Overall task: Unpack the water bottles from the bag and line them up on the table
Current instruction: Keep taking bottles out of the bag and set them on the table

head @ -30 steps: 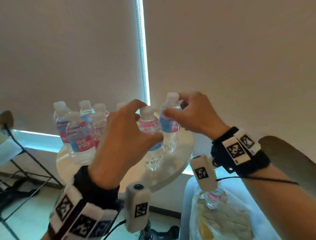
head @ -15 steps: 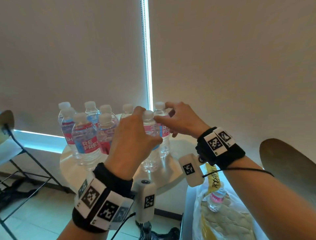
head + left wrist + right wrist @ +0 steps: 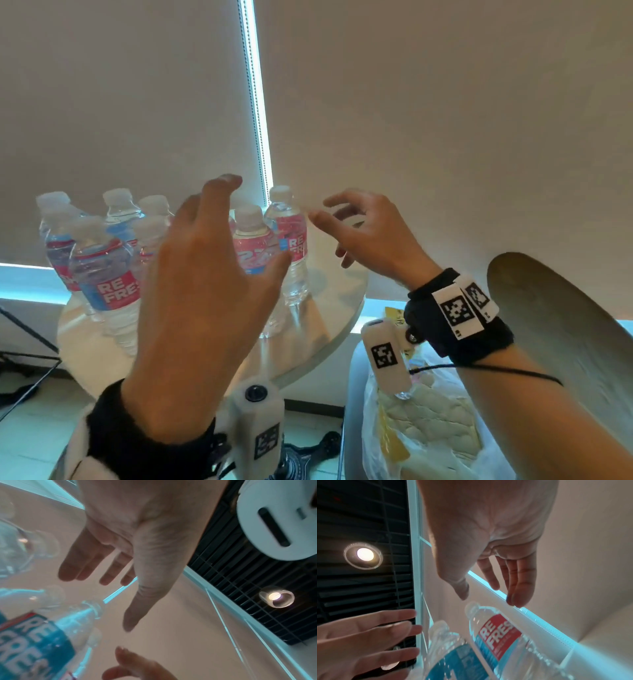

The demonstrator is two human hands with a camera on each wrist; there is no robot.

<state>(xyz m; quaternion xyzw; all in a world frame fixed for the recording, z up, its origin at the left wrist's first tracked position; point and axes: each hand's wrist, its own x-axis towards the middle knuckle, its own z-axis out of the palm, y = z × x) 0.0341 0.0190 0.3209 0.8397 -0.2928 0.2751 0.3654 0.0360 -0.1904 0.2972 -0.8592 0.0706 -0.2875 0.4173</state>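
With my left hand [image 3: 202, 274] and right hand [image 3: 370, 236] spread and empty, the bottles [image 3: 270, 246] stand on the worktop [image 3: 329, 329] just beyond my fingers [image 3: 219, 192]; the bag [image 3: 428, 421] below seems nearly unpacked.

Clear plastic water bottles [image 3: 102, 274] with white caps and red-and-blue "REFRESH" labels stand upright in a close cluster on the round pale counter [image 3: 329, 329], filling its 9-to-12 o'clock part. The rightmost bottle [image 3: 289, 246] stands at about 1 o'clock, just beside a nearer one [image 3: 251, 253]. A translucent plastic bag [image 3: 428, 428] sits below the counter's 4 o'clock edge.
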